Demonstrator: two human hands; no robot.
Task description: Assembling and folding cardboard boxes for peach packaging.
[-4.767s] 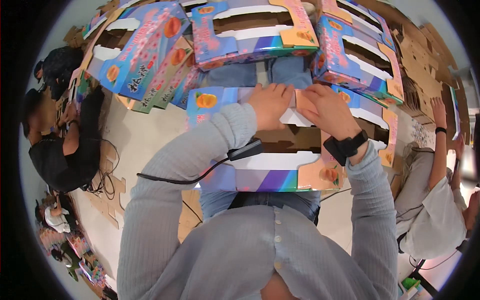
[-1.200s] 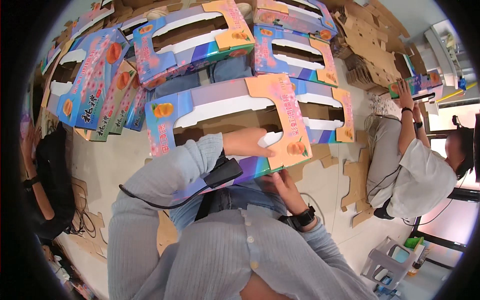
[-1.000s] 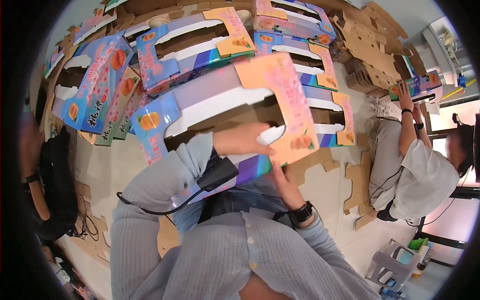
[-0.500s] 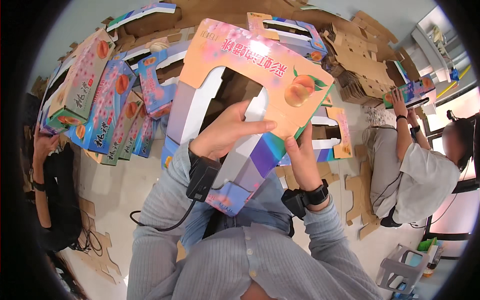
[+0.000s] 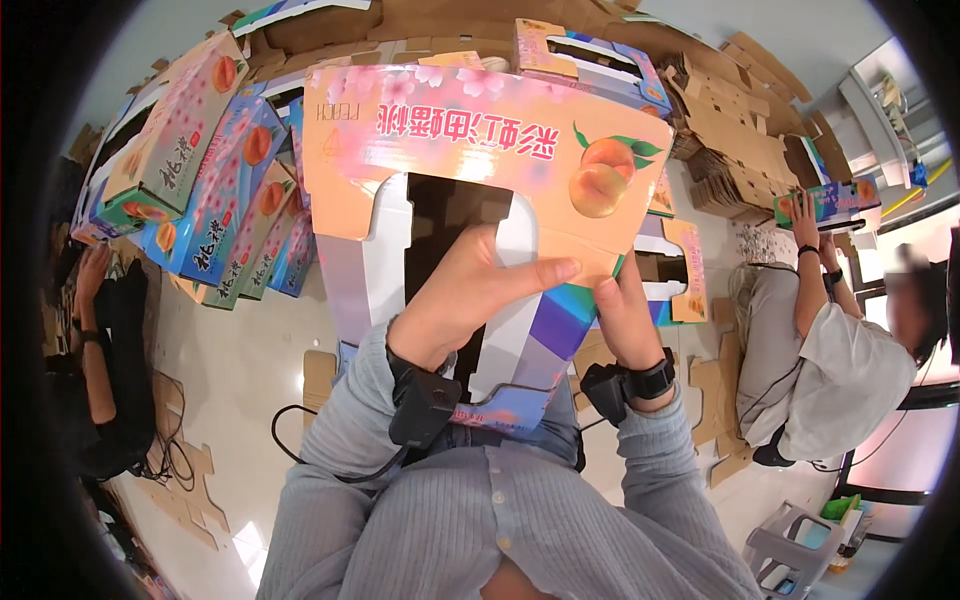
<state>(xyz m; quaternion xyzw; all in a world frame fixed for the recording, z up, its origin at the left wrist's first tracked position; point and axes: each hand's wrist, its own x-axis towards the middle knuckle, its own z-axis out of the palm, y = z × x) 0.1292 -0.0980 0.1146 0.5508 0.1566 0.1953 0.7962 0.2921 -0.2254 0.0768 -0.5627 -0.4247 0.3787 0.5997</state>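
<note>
Over at the upper left, printed peach cartons [image 5: 225,180] lean together in a row. Mid-frame, I see the left hand [image 5: 455,300] reaching into the window of a tilted peach carton [image 5: 470,150], its thumb outside, pinching the cardboard near the lower right corner of the orange panel. The carton spreads above and around it. Just right, the right hand [image 5: 630,320] pinches that same corner's edge, fingertips hidden behind. At far right sits a co-worker [image 5: 840,360].
</note>
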